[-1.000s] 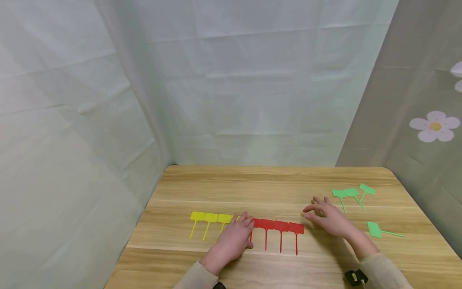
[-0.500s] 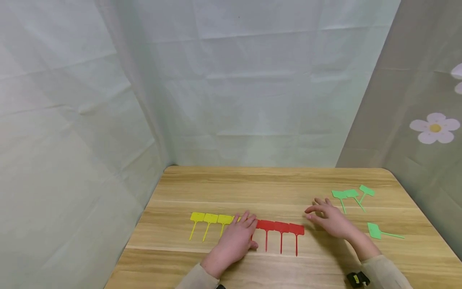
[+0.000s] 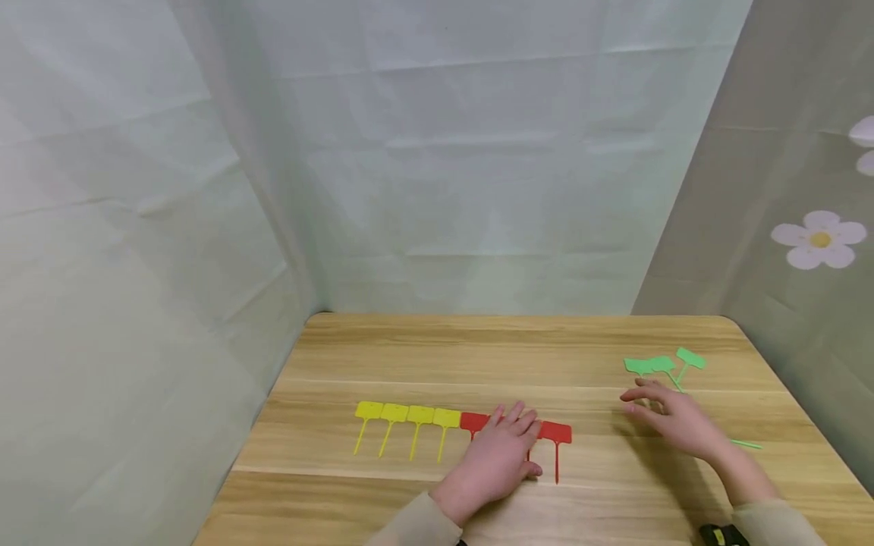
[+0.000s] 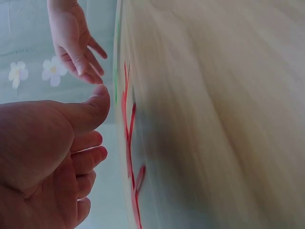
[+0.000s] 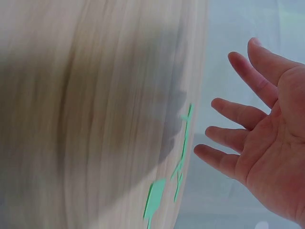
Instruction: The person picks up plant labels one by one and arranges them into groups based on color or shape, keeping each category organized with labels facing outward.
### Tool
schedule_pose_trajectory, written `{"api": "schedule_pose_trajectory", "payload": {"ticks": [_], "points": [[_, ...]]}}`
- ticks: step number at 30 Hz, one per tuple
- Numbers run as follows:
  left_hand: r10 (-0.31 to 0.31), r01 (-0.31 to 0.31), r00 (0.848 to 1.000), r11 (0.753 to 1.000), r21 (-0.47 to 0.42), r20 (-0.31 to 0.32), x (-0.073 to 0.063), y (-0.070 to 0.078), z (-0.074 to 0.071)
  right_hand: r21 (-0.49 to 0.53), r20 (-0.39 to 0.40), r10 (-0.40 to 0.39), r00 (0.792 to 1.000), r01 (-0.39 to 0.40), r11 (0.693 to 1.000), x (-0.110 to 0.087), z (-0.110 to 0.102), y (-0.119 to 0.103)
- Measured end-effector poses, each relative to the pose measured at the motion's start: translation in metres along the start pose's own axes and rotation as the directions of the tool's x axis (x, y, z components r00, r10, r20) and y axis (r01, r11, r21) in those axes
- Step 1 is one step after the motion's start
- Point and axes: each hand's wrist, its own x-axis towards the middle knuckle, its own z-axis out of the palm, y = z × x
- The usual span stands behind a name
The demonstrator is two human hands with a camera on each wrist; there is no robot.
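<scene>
Covering some red tags (image 3: 556,432) — left hand (image 3: 497,456) | green tags (image 3: 661,365) — near right hand (image 3: 681,423)

1. a wooden table (image 3: 471,349) with light and darker grain and rounded far corners.
2. on its middle, four yellow tags (image 3: 420,414) side by side, stems toward the near edge.
3. continuing that row rightward, red tags (image 3: 556,432), some hidden from view.
4. toward the far right, three green tags (image 3: 661,364) close together.
5. nearer, one separate green tag (image 5: 155,198).
</scene>
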Motion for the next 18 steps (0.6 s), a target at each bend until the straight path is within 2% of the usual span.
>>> {"api": "schedule_pose_trajectory", "payload": {"ticks": [5,11,18], "points": [[-0.002,0.001,1.000,0.999,0.033,0.019,0.009,0.006,0.000,-0.013,-0.011,0.016,1.000,-0.016,1.000,-0.008,-0.009,0.007],[-0.017,0.015,0.998,0.999,0.041,0.063,0.010,0.006,-0.003,-0.025,-0.023,0.020,1.000,-0.021,0.999,-0.012,-0.013,0.013],[-0.022,0.014,0.994,0.997,0.079,0.104,0.013,0.006,0.002,-0.035,-0.027,0.017,1.000,-0.018,0.999,-0.015,-0.016,0.016]]}}
